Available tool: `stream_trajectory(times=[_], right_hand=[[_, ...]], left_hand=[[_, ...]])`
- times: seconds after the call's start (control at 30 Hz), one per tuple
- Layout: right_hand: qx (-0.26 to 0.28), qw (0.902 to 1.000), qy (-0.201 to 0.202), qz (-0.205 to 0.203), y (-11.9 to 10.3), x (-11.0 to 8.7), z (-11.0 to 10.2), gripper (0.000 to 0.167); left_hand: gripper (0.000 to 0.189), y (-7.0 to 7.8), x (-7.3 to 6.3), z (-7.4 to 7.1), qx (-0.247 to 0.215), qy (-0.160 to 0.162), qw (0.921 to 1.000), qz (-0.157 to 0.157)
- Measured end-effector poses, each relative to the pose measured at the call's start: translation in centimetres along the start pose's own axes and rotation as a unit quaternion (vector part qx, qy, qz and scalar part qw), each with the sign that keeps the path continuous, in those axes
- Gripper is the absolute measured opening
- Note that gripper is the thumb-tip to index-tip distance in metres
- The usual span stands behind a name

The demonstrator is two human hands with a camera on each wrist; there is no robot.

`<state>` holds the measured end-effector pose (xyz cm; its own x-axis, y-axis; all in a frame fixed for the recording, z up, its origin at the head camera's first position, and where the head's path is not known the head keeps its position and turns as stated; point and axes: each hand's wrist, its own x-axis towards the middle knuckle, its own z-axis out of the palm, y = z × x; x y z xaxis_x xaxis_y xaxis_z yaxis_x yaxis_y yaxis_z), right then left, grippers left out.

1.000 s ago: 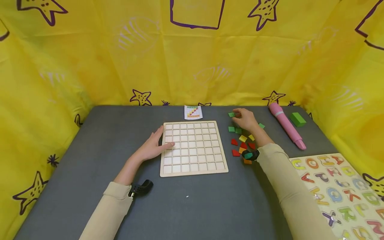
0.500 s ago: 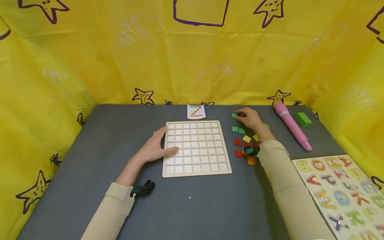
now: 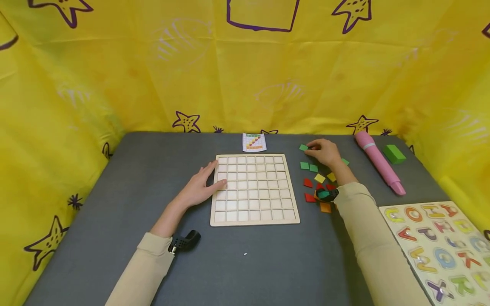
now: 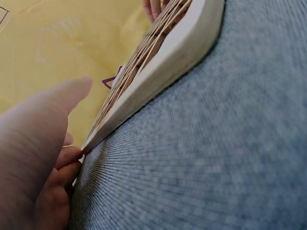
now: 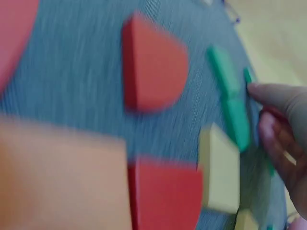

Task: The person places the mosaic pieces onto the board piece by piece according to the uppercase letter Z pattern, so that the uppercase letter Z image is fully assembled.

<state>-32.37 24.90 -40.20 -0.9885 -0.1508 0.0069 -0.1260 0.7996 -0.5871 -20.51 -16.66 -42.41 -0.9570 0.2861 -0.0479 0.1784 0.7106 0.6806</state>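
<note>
My left hand (image 3: 199, 187) rests along the left side of a square wooden grid board (image 3: 254, 223), thumb over its outer cells and fingertips at its upper left edge. In the left wrist view the board's pale side (image 4: 158, 76) lies on the cloth. My right hand (image 3: 324, 152) is low over the table at the back right, fingers bent and tips at a small green tile (image 3: 303, 147). In the right wrist view the thumb is right at that tile's end; I cannot tell whether it is pinched. Two green tiles (image 5: 223, 72) lie nearer, with red pieces (image 5: 158, 67).
Yellow (image 3: 319, 178) and orange (image 3: 325, 207) tiles lie under the right forearm. A pattern card (image 3: 254, 143) lies behind the board. To the right are a pink marker-shaped object (image 3: 380, 163), a green block (image 3: 394, 154) and an alphabet board (image 3: 417, 246). Yellow cloth hangs behind.
The head view has shifted slightly, so everything sits a little further right. My right fingertips have come lower beside the green tile, which looks slightly turned. The left hand stays at the board.
</note>
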Motion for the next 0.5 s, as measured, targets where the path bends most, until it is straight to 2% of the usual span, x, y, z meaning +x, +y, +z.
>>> stream_trajectory(times=[0.1,0.23,0.3,0.5], right_hand=[[0.023,0.9996,0.008,0.015,-1.0,0.0,0.2,0.041],[0.100,0.9944,0.018,0.027,-3.4,-0.2,1.5,0.044],[0.135,0.9904,0.016,0.026,-4.7,-0.3,2.4,0.045],[0.239,0.9697,-0.044,0.023,-9.2,-0.6,5.2,0.043]], left_hand=[[0.081,-0.1,0.1,0.0,0.002,0.004,0.9996,0.028],[0.075,-0.5,0.2,0.2,0.024,0.005,0.9974,0.068],[0.074,-0.6,0.2,0.2,0.039,0.002,0.9963,0.077],[0.076,-0.6,0.1,0.4,0.075,-0.014,0.9938,0.081]])
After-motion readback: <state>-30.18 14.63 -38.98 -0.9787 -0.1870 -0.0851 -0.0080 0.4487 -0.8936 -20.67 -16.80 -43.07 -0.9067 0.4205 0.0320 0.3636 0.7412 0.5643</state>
